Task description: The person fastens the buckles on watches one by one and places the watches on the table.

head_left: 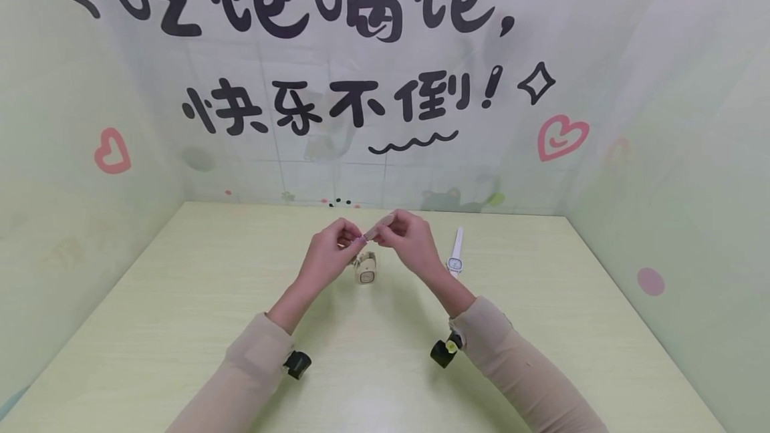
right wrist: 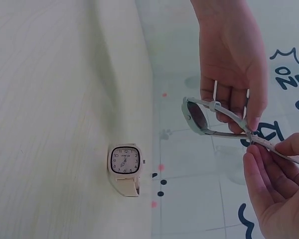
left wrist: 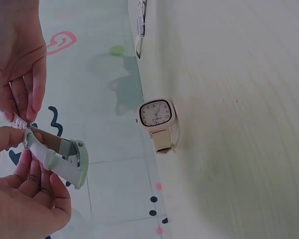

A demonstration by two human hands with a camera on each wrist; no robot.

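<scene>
A pale green wristwatch (left wrist: 70,167) is held up between both hands, its strap bent into a loop. My left hand (head_left: 325,252) pinches the strap near the buckle. Opposite it, my right hand (head_left: 412,239) pinches a strap end, which sticks up between thumb and fingers in the head view. The fingertips of both hands meet at the buckle (right wrist: 250,135). In the right wrist view the watch case (right wrist: 195,115) hangs off to the left, its dial dark and seen edge-on. A beige watch (left wrist: 156,113) with a squarish dial stands on the table just below the hands.
A white watch (head_left: 455,263) lies on the table (head_left: 180,326) beside the right wrist, strap stretched toward the back. Printed cloth walls (head_left: 337,172) enclose the back and both sides. A black wrist camera (head_left: 297,365) sits on each sleeve.
</scene>
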